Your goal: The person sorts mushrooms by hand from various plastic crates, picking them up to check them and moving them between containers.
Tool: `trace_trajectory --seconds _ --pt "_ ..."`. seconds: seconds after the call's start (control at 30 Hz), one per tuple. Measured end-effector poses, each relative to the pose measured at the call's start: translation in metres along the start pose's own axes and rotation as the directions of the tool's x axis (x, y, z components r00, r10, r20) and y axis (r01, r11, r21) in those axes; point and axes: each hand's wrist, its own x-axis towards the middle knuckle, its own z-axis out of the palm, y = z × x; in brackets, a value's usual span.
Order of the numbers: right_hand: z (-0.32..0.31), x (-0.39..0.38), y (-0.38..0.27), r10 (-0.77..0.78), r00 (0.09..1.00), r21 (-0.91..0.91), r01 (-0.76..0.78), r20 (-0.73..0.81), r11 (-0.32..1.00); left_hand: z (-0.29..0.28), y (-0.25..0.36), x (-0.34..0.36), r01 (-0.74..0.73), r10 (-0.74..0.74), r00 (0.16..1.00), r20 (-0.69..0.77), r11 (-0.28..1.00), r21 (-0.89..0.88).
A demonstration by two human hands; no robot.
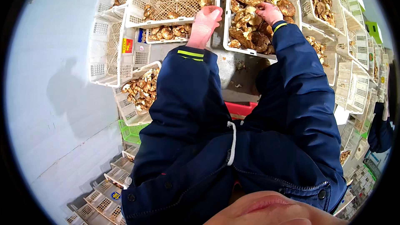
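Note:
My right hand (270,13) reaches into a white plastic crate (252,51) heaped with large brown-capped mushrooms (260,41). Its thumb and fingers close on a pale mushroom (253,18) among the pile. My left hand (205,23) is at the near right corner of another white crate (158,22), back of the hand up and fingers curled in. Whatever those fingers hold, if anything, is hidden. That crate has a lattice floor with a few mushrooms (203,1) on it. Just below its near wall shows a smaller white tray of mushrooms (168,32).
A crate of slimmer mushrooms (143,89) stands left of my left arm. More mushroom crates (320,4) line the right side. An upright white crate (106,50) and stacked crates (100,202) border the pale wall (58,100). A red object (241,108) lies between my legs.

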Motion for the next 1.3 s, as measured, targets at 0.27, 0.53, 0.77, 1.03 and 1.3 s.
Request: trace_trajectory --seconds 0.27,0.53,0.77,1.03,1.3 --pt "-0.058 -0.070 -0.076 -0.244 0.884 -0.197 0.177 -0.398 0.964 0.042 -0.007 -0.006 -0.245 0.306 0.950 0.062 0.611 0.753" --pt "-0.054 -0.101 -0.119 -0.350 0.862 0.211 0.443 -0.367 0.871 0.042 -0.010 -0.008 -0.138 0.294 0.955 -0.042 0.566 0.813" --pt "-0.051 -0.072 -0.075 -0.132 0.937 0.802 0.346 -0.324 0.488 0.026 0.009 -0.010 0.176 -0.168 0.984 0.055 0.955 -0.237" --pt "-0.028 -0.074 -0.091 -0.405 0.912 0.961 0.170 -0.069 0.218 0.032 0.017 -0.018 0.291 -0.263 0.957 0.125 0.882 -0.371" --pt "-0.038 -0.093 -0.116 -0.351 0.929 0.883 0.257 -0.114 0.392 0.033 0.002 -0.018 0.395 -0.249 0.869 0.428 0.869 -0.298"
